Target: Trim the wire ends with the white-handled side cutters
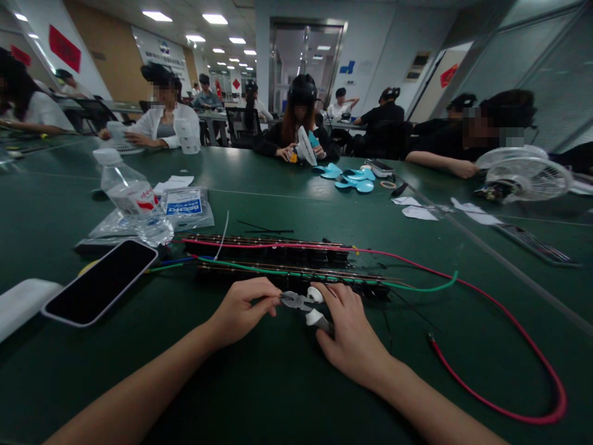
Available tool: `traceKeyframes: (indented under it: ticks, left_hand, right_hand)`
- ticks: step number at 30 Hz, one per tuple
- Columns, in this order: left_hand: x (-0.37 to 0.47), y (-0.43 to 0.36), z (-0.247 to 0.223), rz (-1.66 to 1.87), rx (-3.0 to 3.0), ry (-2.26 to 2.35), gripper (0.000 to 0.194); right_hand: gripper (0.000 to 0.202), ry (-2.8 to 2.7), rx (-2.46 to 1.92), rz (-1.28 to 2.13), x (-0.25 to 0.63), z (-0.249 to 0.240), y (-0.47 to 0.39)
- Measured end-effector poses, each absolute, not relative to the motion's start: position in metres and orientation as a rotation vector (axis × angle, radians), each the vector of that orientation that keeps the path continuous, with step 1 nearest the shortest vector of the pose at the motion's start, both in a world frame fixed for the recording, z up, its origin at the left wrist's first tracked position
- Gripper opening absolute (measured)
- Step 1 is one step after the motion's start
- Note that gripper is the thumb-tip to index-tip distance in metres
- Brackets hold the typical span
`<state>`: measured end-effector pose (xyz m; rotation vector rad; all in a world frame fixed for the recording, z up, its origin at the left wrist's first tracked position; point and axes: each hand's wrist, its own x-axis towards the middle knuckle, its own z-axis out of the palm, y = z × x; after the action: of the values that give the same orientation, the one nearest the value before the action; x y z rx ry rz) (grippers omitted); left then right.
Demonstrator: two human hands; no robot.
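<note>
My right hand (348, 330) grips a pair of pliers (295, 301) by white-and-grey handles, which stand apart. The metal jaws point left, toward my left hand (245, 309). There, thumb and forefinger are pinched together right at the tip of the jaws; what they hold is too small to make out. Just beyond both hands lie two long black strips (296, 275) with metal rails along the top. A green wire (259, 267) runs along the nearer strip, and a thick red cable (389, 253) passes over the farther one, curving round to the right.
On the left are a phone (102, 281), a white object (25, 303), a water bottle (139, 204) and a plastic bag (188, 207). A white cable tie (223, 235) sticks up by the strips. Across the table, people handle fan parts near blue fan blades (356, 179) and paper scraps (419, 212).
</note>
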<state>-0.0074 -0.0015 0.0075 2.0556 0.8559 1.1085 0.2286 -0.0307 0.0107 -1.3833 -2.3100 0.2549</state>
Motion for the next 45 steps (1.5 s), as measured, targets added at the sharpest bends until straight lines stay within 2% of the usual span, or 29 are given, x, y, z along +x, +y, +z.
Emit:
traceKeyframes:
  ticks: [9, 25, 38, 41, 45]
  left_hand:
    - [-0.008, -0.002, 0.01, 1.081, 2.048, 0.828, 0.02]
    - [-0.008, -0.001, 0.006, 1.067, 2.045, 0.84, 0.02]
    - [-0.006, -0.002, 0.008, 1.086, 2.006, 0.843, 0.02]
    - [-0.006, -0.002, 0.008, 1.078, 2.006, 0.85, 0.02]
    - [-0.006, -0.002, 0.007, 1.067, 2.017, 0.861, 0.02]
  right_hand:
    - [0.069, -2.313, -1.37, 0.256, 0.228, 0.012, -0.031]
    - [0.058, -2.311, -1.373, 0.287, 0.229, 0.011, -0.032]
    - [0.065, -2.305, -1.372, 0.221, 0.228, 0.008, -0.031]
    - [0.054, -2.25, -1.334, 0.202, 0.23, 0.004, -0.03]
    - [0.026, -2.247, -1.324, 0.209, 0.23, 0.004, -0.03]
